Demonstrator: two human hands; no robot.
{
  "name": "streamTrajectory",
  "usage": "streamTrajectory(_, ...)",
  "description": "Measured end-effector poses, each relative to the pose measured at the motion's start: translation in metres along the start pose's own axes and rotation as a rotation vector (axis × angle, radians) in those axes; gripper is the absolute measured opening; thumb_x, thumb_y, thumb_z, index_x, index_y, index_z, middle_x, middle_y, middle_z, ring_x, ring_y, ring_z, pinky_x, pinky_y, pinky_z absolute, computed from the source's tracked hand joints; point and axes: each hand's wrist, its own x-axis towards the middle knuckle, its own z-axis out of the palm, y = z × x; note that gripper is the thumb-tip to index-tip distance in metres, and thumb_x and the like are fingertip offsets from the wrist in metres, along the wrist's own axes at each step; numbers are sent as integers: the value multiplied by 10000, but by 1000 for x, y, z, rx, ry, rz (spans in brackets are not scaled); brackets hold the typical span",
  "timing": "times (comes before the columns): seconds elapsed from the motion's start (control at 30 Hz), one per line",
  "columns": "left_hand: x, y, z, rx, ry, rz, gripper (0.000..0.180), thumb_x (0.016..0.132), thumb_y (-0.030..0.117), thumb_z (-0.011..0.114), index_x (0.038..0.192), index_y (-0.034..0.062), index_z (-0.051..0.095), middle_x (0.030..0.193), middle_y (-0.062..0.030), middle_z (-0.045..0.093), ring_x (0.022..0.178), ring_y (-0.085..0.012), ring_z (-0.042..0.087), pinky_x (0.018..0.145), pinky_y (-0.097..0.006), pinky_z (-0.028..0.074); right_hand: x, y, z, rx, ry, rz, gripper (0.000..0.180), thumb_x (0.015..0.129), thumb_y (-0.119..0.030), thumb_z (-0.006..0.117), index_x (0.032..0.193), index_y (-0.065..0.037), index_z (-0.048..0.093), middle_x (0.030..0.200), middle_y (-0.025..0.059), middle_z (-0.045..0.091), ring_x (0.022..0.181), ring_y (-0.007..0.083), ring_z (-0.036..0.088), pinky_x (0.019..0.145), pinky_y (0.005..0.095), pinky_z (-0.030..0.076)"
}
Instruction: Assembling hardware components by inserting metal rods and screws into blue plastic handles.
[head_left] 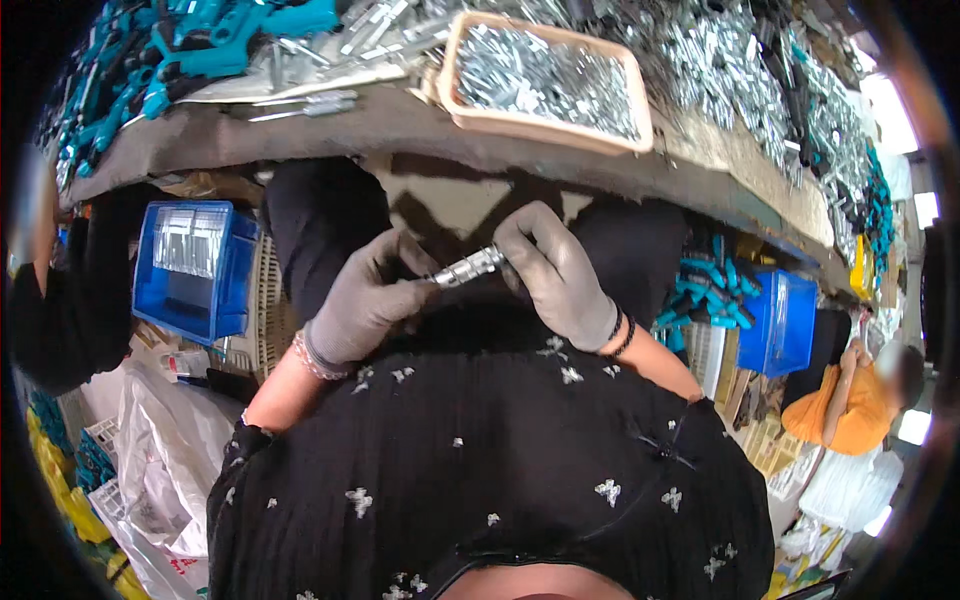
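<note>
Both my hands wear thin grey gloves and meet in front of my lap. Between them is a short, shiny, stepped metal cylinder (pixel 468 268), lying at a slant with its right end higher in the picture. My left hand (pixel 370 298) is closed with thumb and fingers round its left end. At the other end my right hand (pixel 560 280) grips it with bent fingers. The gloves hide both tips of the cylinder, so I cannot make out what kind of part it is.
A peach plastic tub (pixel 545 128) of small metal parts stands at the bench's near edge (pixel 370 130). Thin metal rods (pixel 305 106) lie left of it; loose metal parts (pixel 720 70) and teal plastic housings (pixel 225 50) are heaped around. Blue crates (pixel 190 318) flank me. A person in orange (pixel 835 400) sits at right.
</note>
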Motion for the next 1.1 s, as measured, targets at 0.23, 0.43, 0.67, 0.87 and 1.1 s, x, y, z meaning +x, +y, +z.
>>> streamTrajectory(0.23,-16,-10,-33,-88,22,87,186,902,95,683,1001,52,532,818,-7,588,656,-67,558,580,-239,456,43,-63,-1,-670,82,-410,171,935,-125,643,1033,6,595,863,183,661,789,351,659,718,396,511)
streamTrajectory(0.43,-32,-26,-69,-213,188,87,171,908,84,664,1021,54,539,783,11,559,609,-67,524,550,-234,426,191,-161,36,-694,-48,-646,180,921,-190,629,999,-28,646,917,198,676,864,387,662,754,410,518)
streamTrajectory(0.67,-47,-11,-93,-234,235,67,189,891,74,657,1040,61,542,795,-2,577,599,-88,545,515,-238,416,371,-152,106,-1216,-216,-788,375,884,-111,601,1250,-177,644,1278,138,631,1174,355,595,989,430,491)
streamTrajectory(0.87,-61,-16,-103,-231,305,80,190,897,85,666,1035,64,538,790,-7,571,587,-89,536,512,-236,418,385,-164,140,-1484,-291,-815,485,817,-95,685,1283,-198,598,1253,138,615,1191,338,577,1000,428,482)
streamTrajectory(1.1,-63,-15,-102,-299,172,83,196,929,105,604,1090,57,503,844,-39,608,607,-114,585,535,-252,470,253,-187,47,-289,-217,-805,644,785,-73,762,1352,-39,459,969,73,658,849,161,656,757,320,553)
